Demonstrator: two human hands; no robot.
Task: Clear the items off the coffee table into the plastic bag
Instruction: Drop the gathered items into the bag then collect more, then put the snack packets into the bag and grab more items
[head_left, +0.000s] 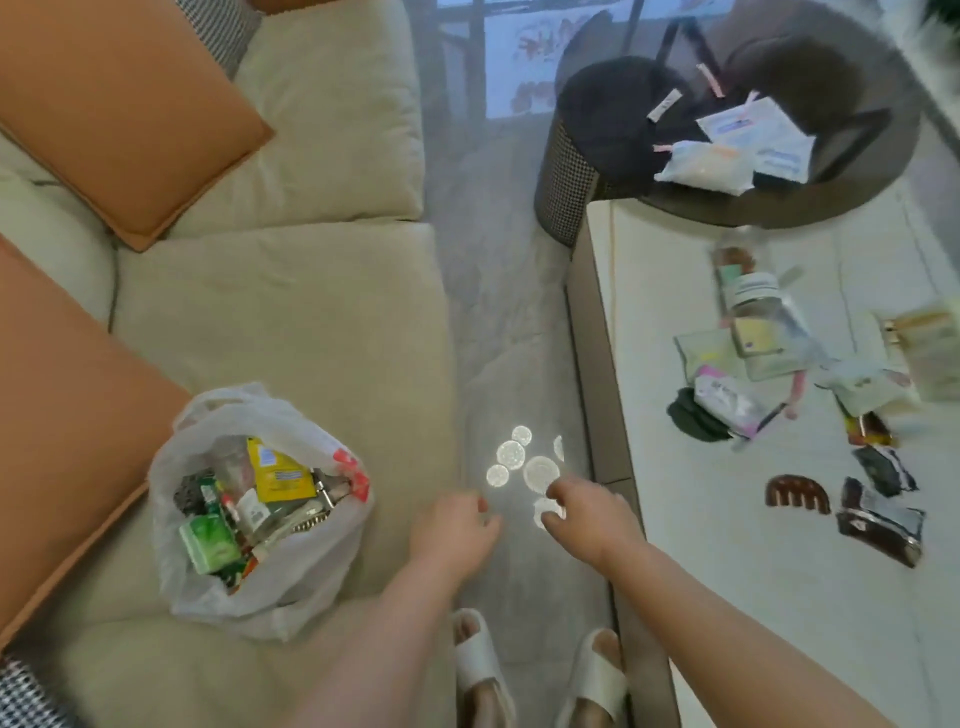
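Both hands hover between sofa (291, 322) and coffee table (727, 545); left hand (454, 530) and right hand (592, 514) show loosely curled, empty fingers. Plastic bag (218, 587) sits open on the sofa; brown hair clip (797, 493) lies on the table.

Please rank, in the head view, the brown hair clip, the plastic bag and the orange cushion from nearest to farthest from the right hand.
From the right hand:
1. Brown hair clip, to its right on the white coffee table.
2. Plastic bag, to its left on the sofa, beyond the left hand.
3. Orange cushion, far upper left on the sofa.
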